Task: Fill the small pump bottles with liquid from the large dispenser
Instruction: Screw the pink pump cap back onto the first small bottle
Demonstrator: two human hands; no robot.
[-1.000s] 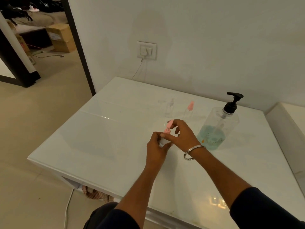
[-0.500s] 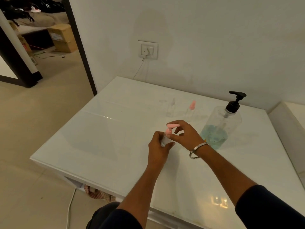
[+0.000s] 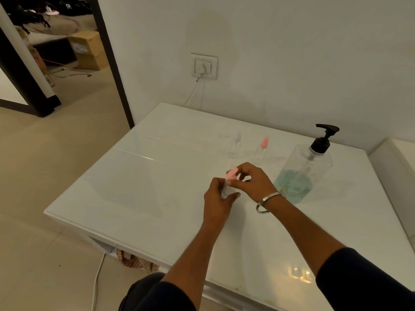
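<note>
Small pump bottle (image 3: 226, 190) stood between your two hands above the middle of the tabletop (image 3: 139, 189), nearer the front edge than the wall. Your left hand (image 3: 216, 204) was curled round its clear body from the left side, and the bottle's long axis ran almost upright, leaning a little toward the far edge. Your right hand (image 3: 252, 181) came from the right and pinched the pink pump top (image 3: 231, 175) with thumb and fingertips, so this hand sat directly above and beside the neck. I judged that you were turning the top to open the bottle, but whether it was already loose I could not tell.

The large dispenser (image 3: 302, 173) stood upright near the right edge, just beside your right wrist, with blue liquid in its lower part and its black pump head (image 3: 325, 136) pointing toward the left. So the bottle lay to the left of the dispenser, and your right hand was the nearer one to the pump. For filling, the open neck would need to travel rightward under that spout. Two other small bottles (image 3: 260, 151) waited toward the far edge, apart from your hands; one carried a pink top, the other looked clear.
</note>
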